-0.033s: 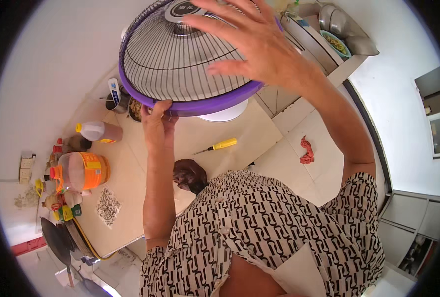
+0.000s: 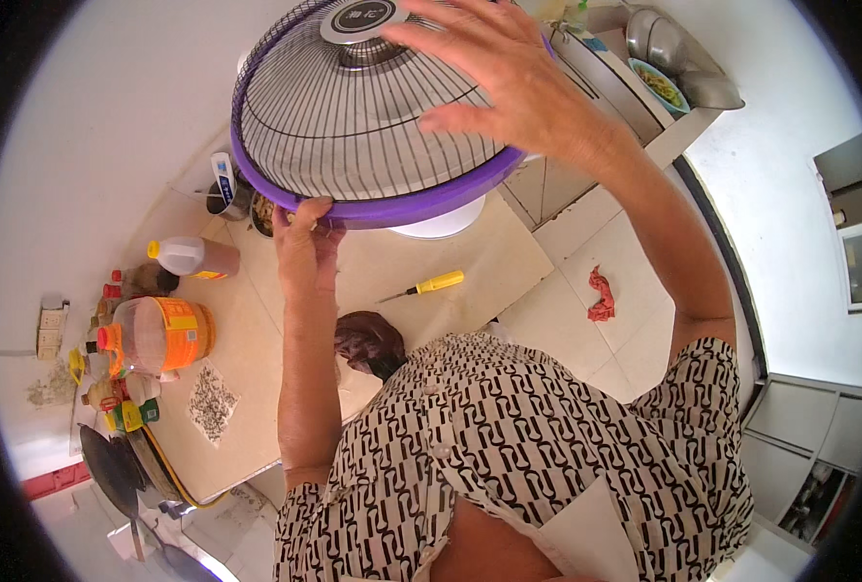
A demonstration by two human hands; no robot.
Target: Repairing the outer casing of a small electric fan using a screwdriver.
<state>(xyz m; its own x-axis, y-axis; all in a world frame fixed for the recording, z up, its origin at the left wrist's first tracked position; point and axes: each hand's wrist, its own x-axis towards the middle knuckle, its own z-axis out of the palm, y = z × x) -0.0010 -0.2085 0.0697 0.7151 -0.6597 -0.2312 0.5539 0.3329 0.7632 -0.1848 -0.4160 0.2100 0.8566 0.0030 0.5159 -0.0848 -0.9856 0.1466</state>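
Note:
An electric fan (image 2: 353, 136) with a dark wire grille and a purple rim (image 2: 407, 208) stands at the far side of the table. Its round grey hub cap (image 2: 363, 17) faces up toward me, and part of a white base (image 2: 441, 222) shows below the rim. My left hand (image 2: 305, 241) is closed on the near left part of the rim, thumb on top. Over the right side of the grille, my right hand (image 2: 528, 97) is open with fingers spread; whether it touches the wires I cannot tell. A yellow-handled screwdriver (image 2: 439, 282) lies on the table nearer to me.
A dark plastic bag (image 2: 371, 341) lies at the near edge. Along the left stand a large oil jug (image 2: 164, 335), a yellow-capped jug (image 2: 196, 257) and several bottles. A dark pan (image 2: 113, 475) is at lower left. A red crumpled piece (image 2: 601, 295) lies on the floor tiles.
My right hand has shifted slightly right over the grille. The left hand stays on the rim, and the fan appears almost unmoved.

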